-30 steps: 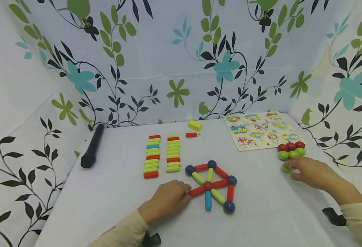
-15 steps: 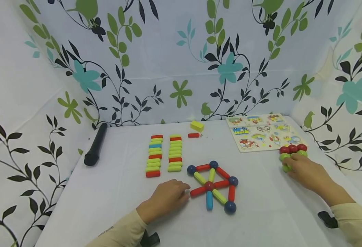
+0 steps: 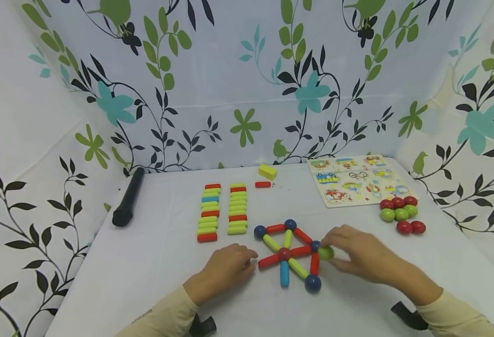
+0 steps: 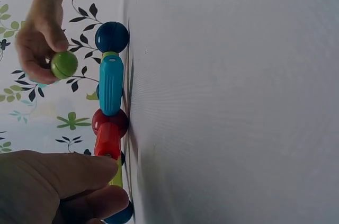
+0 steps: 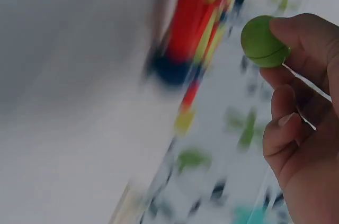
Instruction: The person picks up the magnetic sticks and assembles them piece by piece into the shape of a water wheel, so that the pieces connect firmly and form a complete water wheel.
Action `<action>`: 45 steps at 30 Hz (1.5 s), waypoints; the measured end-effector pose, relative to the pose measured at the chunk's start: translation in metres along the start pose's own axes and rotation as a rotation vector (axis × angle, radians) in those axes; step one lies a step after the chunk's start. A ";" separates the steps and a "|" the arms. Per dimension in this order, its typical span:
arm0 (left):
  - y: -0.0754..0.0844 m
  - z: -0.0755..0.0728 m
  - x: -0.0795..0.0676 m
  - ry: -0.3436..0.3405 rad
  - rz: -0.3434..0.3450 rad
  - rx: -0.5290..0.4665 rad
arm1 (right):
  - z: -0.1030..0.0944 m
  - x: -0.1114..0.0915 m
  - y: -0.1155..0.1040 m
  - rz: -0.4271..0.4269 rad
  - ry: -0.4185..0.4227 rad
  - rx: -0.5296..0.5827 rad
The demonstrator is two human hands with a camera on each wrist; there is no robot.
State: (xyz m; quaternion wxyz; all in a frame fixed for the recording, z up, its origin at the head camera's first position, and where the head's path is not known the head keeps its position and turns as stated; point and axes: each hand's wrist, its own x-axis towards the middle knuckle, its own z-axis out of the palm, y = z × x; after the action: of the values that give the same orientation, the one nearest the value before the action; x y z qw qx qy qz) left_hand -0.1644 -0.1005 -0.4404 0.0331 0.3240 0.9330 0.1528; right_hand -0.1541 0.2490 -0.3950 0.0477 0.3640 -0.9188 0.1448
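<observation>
My right hand (image 3: 362, 255) pinches a green ball (image 5: 265, 41) between thumb and fingers. In the head view the ball overlaps the right side of a flat wheel-like figure of rods and balls. That figure has a red ball (image 3: 284, 254) at its centre, with red, yellow-green and blue rods radiating from it. Dark blue balls (image 3: 313, 283) join several outer red rods. My left hand (image 3: 229, 271) rests on the table, fingers loosely bent, with its fingertips close to the free end of a red rod (image 3: 269, 261). In the left wrist view the thumb overlaps that rod's end.
Two columns of short rods (image 3: 208, 213) lie behind the left hand. Red and green balls (image 3: 400, 214) are grouped at the right, below a picture board (image 3: 358, 181). A black microphone (image 3: 129, 199) lies at the left. A yellow block (image 3: 267, 172) and a red rod (image 3: 263, 185) lie farther back.
My right hand has taken a green ball from the group at the right and carried it left to the wheel-like figure. Two red balls now show in front of the group. The left hand stays put.
</observation>
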 end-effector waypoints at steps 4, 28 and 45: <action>0.001 0.000 0.001 -0.005 0.013 -0.002 | 0.021 0.018 -0.049 -0.283 -0.101 0.083; 0.003 -0.003 0.002 -0.019 -0.010 0.006 | 0.054 0.038 -0.072 -0.523 -0.179 -0.260; 0.006 0.009 0.006 -0.016 0.017 0.029 | 0.021 0.229 0.020 0.119 -0.184 -0.347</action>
State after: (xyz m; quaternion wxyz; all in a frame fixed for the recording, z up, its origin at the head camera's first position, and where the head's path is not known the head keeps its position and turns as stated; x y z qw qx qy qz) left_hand -0.1642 -0.0905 -0.4468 0.0345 0.3333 0.9322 0.1371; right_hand -0.3350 0.1068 -0.3755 0.0169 0.3070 -0.9504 -0.0469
